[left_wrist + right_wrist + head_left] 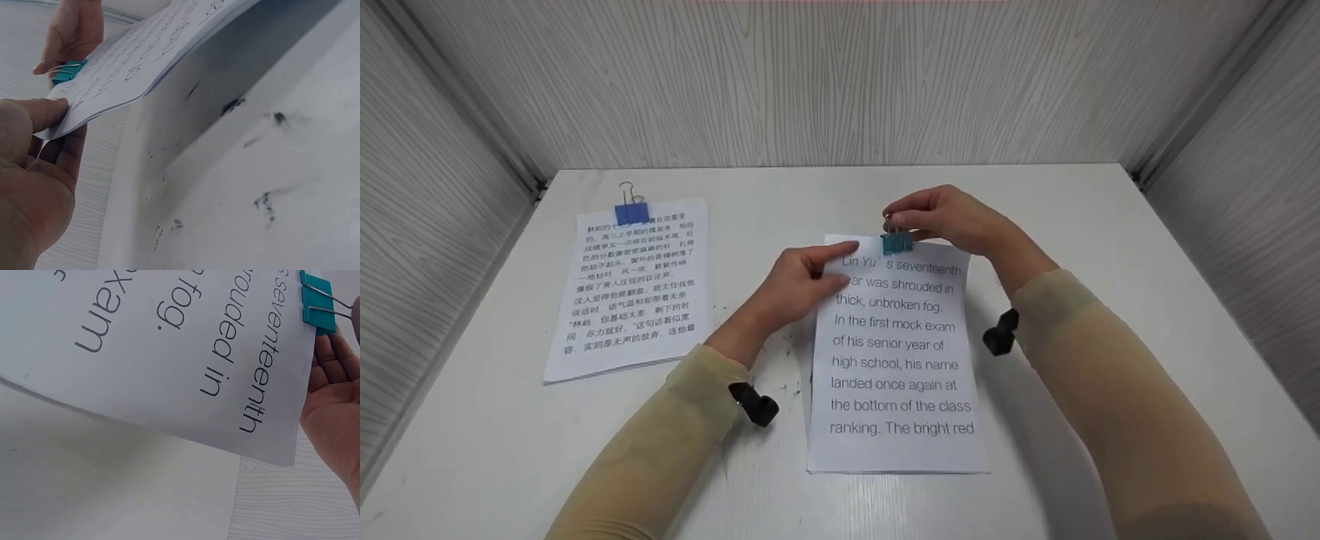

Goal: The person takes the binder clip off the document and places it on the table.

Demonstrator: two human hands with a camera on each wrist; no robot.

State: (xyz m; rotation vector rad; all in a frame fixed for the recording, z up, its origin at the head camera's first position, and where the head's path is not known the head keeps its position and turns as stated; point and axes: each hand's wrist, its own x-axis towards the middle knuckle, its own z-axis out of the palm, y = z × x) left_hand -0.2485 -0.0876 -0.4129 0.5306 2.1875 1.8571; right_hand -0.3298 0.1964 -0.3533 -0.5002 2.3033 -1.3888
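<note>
A stack of printed paper with English text is raised at its top edge, its lower edge near the table. My left hand pinches its upper left corner, thumb on top and fingers beneath, as the left wrist view shows. A teal binder clip sits on the top edge of the sheets. My right hand holds this clip by its wire handles; in the right wrist view the thumb lies at the handles and the fingers are behind the clip.
To the left lies another paper stack with Chinese text, a blue binder clip on its top edge. Dark smudges mark the white table. Grey wood-grain panels stand behind and at both sides.
</note>
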